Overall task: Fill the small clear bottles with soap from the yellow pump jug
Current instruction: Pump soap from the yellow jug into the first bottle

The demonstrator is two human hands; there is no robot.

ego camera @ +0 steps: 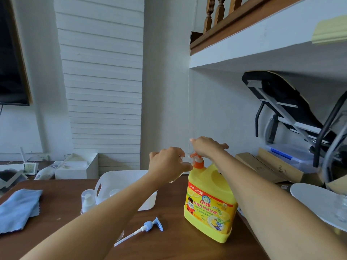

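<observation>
A yellow soap jug (210, 203) with an orange pump head (197, 160) stands on the brown table. My right hand (206, 146) lies flat on top of the pump, pressing it. My left hand (167, 163) grips a small clear bottle (185, 158), mostly hidden by the fingers, right at the pump's spout. Another small bottle with a clear cap (87, 200) stands left of the white basket (105, 182), where more clear bottles show faintly. A blue pump with a long white tube (144, 228) lies loose on the table.
A blue cloth (18, 207) lies at the table's left edge. A round white plate (319, 203) with a glass on it sits at the right. Boxes, a plastic bin and a folded black frame crowd the alcove behind the jug.
</observation>
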